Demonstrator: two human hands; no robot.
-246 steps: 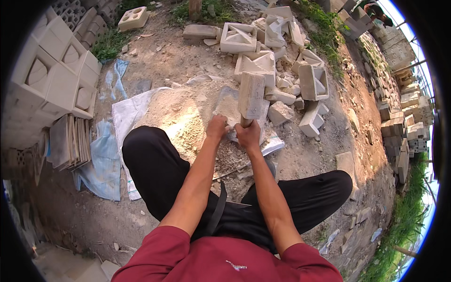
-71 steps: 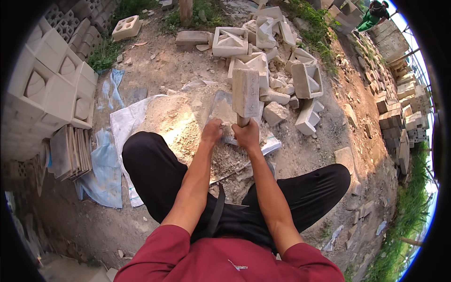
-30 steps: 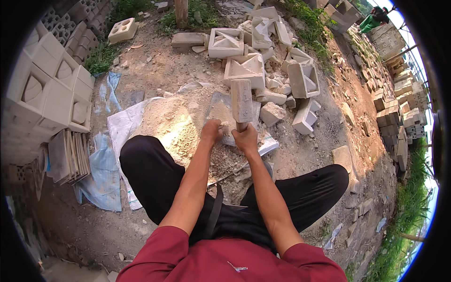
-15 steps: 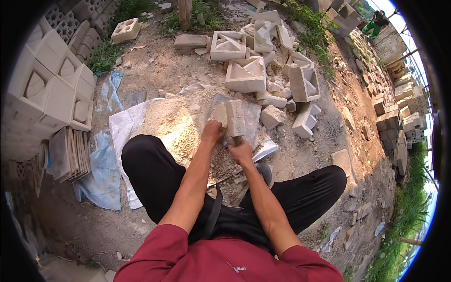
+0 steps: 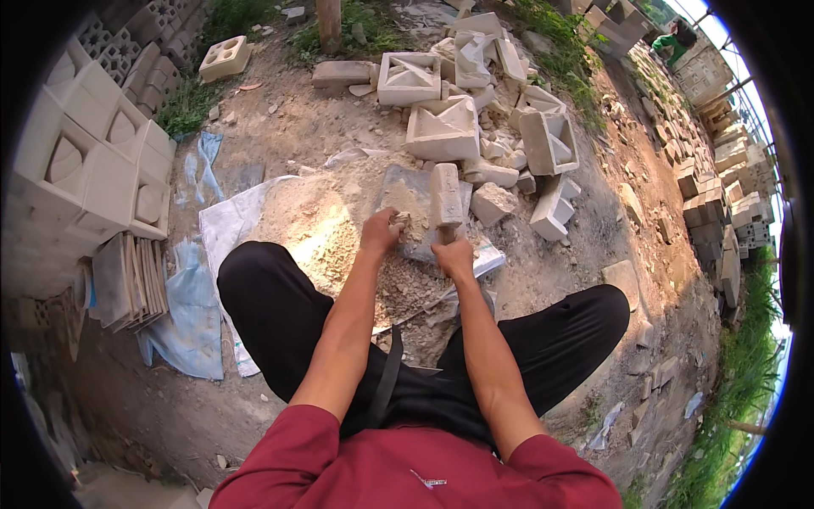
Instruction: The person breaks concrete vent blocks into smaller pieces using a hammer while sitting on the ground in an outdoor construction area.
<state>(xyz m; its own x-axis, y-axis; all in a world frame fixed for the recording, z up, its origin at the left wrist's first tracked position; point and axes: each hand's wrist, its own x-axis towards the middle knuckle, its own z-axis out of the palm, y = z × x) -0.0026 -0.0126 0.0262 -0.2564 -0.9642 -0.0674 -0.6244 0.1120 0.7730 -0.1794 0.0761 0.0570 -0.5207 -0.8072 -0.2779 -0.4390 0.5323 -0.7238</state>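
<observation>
To the far left of the dusty grey slab (image 5: 398, 175) rise stacked pale blocks (image 5: 85, 185) with hollowed faces, and nearer to it a crumpled blue sheet (image 5: 190, 310) lies on the ground. Next comes a white sack (image 5: 229, 210), spread under a heap of pale crumbs (image 5: 297, 191) just left of the slab. At the slab's left side is the left hand (image 5: 380, 232), its fingers bent inward towards the slab; whether they pinch a fragment I cannot tell. This hand seems best kept low and to that side, fingertips tucked back, since it is near the striking head. The mallet (image 5: 445, 197), with its dusty block-shaped head, stands over the slab's right part; I cannot tell whether the head touches it. Just beyond the slab's near right part, the right hand (image 5: 454, 254) has its fingers wrapped around the mallet's handle. A firm but unstrained hold, with the wrist in line and the face level to the slab, should keep the head from twisting; short drops under its own weight look safer than wide swings. Right of the slab sits a rough chunk (image 5: 493, 204), near an angular broken piece (image 5: 555, 208).
</observation>
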